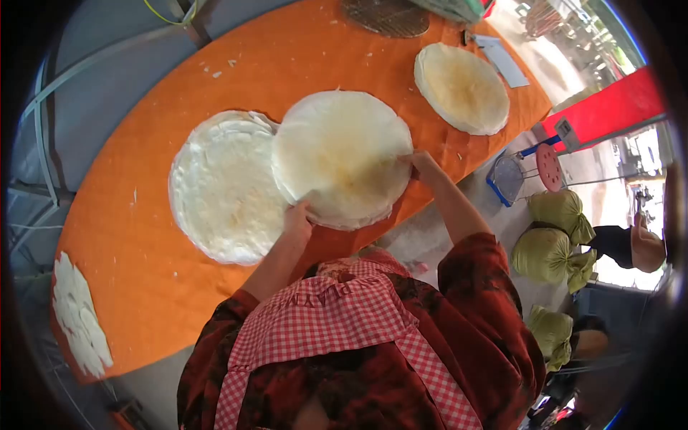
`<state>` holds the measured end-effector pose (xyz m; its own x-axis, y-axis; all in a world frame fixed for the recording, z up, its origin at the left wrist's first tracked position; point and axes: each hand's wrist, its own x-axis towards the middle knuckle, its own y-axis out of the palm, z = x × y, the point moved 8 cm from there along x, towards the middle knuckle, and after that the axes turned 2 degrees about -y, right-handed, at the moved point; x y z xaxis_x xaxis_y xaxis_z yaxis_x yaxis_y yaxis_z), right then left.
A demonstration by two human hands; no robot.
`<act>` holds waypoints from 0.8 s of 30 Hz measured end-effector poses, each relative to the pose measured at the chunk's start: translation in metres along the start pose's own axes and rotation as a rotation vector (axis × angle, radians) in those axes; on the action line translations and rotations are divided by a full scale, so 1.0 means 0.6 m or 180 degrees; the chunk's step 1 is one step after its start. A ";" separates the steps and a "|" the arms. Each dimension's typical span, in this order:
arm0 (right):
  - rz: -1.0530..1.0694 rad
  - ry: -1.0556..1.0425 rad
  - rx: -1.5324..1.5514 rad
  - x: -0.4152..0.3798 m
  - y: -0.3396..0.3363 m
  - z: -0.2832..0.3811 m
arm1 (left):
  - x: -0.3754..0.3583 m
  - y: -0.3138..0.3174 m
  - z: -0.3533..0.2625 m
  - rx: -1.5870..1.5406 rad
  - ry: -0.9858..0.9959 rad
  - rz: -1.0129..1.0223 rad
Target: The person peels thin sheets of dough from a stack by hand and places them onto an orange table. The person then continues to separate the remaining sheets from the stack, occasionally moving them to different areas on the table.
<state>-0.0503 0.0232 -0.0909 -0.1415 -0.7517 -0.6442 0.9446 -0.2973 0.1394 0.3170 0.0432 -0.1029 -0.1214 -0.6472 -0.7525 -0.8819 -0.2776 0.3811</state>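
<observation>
An orange-covered table [215,287] fills most of the view and serves as a broad flat bed, so that thin round flatbreads can be laid out without folding. On it a wide white stack of flatbreads [226,190] lies spread flat, its right edge overlapped by a second, slightly browned stack of flatbreads [340,158]. This browned stack is gripped at opposite edges, apparently so that the limp sheets stay supported and level: the left hand [297,218] is closed on the near rim, fingers curled under it, and the right hand [423,163] is pinched shut on the right rim. The stack's near edge reaches over the table's edge towards the person. A third browned flatbread [462,87] lies apart at the far end, kept separate from the others. Torn white pieces [79,315] are heaped at the table's left end. A wire rack [387,16] sits at the far edge.
</observation>
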 end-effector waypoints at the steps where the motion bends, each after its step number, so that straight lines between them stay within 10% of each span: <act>1: -0.0085 -0.0247 -0.0251 0.006 -0.007 0.010 | -0.011 0.017 -0.004 -0.0109 0.0074 -0.0038; 5: 0.0297 -0.1915 -0.0400 -0.020 0.040 0.163 | -0.007 0.037 0.005 0.0118 0.0700 0.0556; 9: 0.0554 -0.1764 -0.0357 -0.052 0.013 0.291 | 0.024 0.117 0.047 -0.0643 0.0606 0.2064; 13: -0.1799 -0.2174 -0.3596 -0.008 -0.107 0.264 | -0.023 0.187 0.088 -0.0331 -0.0023 0.0203; 18: 0.0694 -0.3288 -0.3433 -0.148 0.107 0.120 | 0.017 0.170 0.147 -0.0710 -0.0235 0.0864; 24: 0.1163 -0.3106 -0.4107 -0.125 0.147 0.046 | 0.002 0.190 0.131 -0.0887 -0.0044 0.1131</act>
<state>0.0352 0.0374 -0.0094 0.4784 -0.8775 0.0330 0.5050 0.2442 -0.8279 0.1806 0.0665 -0.1023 -0.4024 -0.7279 -0.5553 -0.6283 -0.2215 0.7457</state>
